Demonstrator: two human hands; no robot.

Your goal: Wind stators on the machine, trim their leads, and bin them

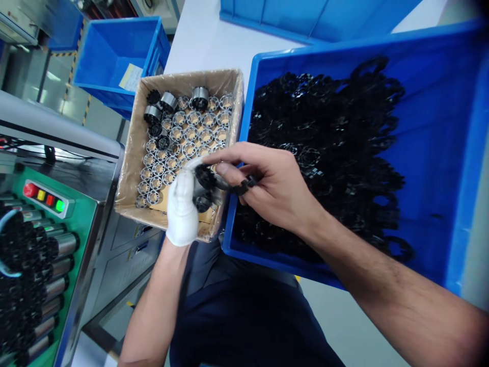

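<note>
My left hand (pixel 182 209), in a white glove, is closed around metal cylinders with black slotted ends (pixel 204 202), which look like motor stator cores. My bare right hand (pixel 273 183) pinches a black slotted plastic ring (pixel 244 186) close beside them. Blur and the fingers hide whether the ring touches a core. Both hands are over the near right corner of a plastic-lined cardboard box (pixel 130 168). Inside stand rows of bare metal cores (pixel 190 149). Several cores with black ends (pixel 199 98) rest on top at the far side.
To the right, a big blue bin (pixel 244 117) holds a heap of black plastic rings (pixel 324 122). Another blue bin (pixel 114 46) stands at the far left. At left, a green machine bed (pixel 86 204) carries capped cores and a button panel (pixel 48 198). A further blue bin (pixel 290 20) is behind.
</note>
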